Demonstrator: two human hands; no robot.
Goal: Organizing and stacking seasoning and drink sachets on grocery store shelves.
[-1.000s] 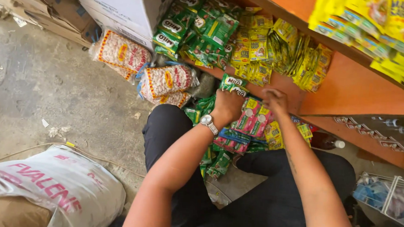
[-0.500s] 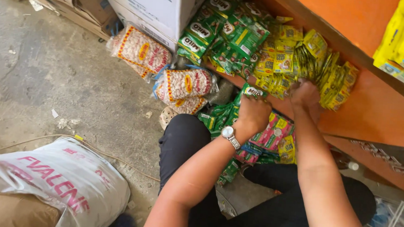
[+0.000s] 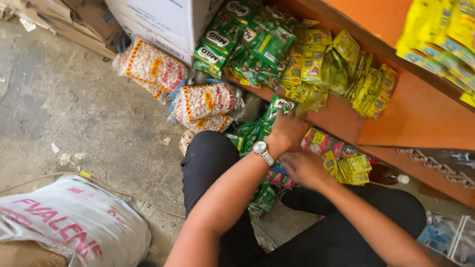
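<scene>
My left hand (image 3: 287,132), with a wristwatch, is raised to the edge of the orange shelf (image 3: 411,123) and grips a green sachet (image 3: 281,105). Right above it lie heaps of green sachets (image 3: 253,42) and yellow sachets (image 3: 354,74) on the shelf. My right hand (image 3: 302,168) is lower, over my lap, with its fingers curled on a pile of pink and yellow sachets (image 3: 336,155). Whether it grips any of them is hidden. More green sachets (image 3: 264,197) hang down between my knees.
Two clear bags of beans (image 3: 196,93) lean by a white cardboard box (image 3: 157,10) on the concrete floor. A white sack (image 3: 65,222) sits at lower left. A bottle (image 3: 387,176) lies under the shelf, and a clear plastic container (image 3: 459,242) stands at right.
My right hand has dropped from the yellow sachets on the shelf down to the pile on my lap. My left hand still holds the green sachet near the shelf edge.
</scene>
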